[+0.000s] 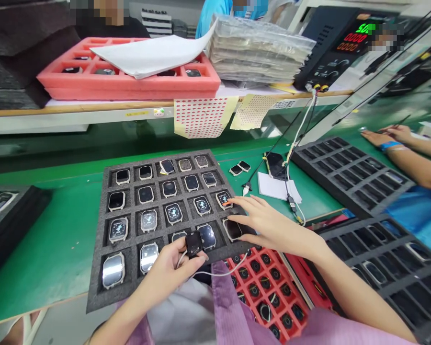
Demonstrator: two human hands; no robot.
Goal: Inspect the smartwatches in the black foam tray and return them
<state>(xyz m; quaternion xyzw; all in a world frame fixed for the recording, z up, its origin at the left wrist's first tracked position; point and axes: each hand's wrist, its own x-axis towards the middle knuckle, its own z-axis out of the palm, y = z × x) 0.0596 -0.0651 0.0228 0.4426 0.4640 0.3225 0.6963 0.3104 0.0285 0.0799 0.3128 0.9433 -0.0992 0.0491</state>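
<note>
My left hand (172, 268) is closed around a small black square device (194, 243), held over the near edge of a grey foam tray (99, 239). A white cable (222, 274) runs by that hand; whether it joins the device is hidden. My right hand (273, 221) reaches over the tray's near right corner, fingers spread. Its fingertips are at a dark-faced watch case (233, 230) in the corner cell; a firm grip does not show. Just behind, a watch with a lit dial (223, 199) lies by my fingers. Several other watch cases fill the cells, some lit, some dark.
Two loose watch cases (240, 167), a phone (275, 164) and white paper (278, 187) lie behind the tray. A red tray of round parts (260, 282) is below right. Black trays (348, 167) and a co-worker's arms (405, 148) are at right. A pink foam tray (129, 88) sits on the shelf.
</note>
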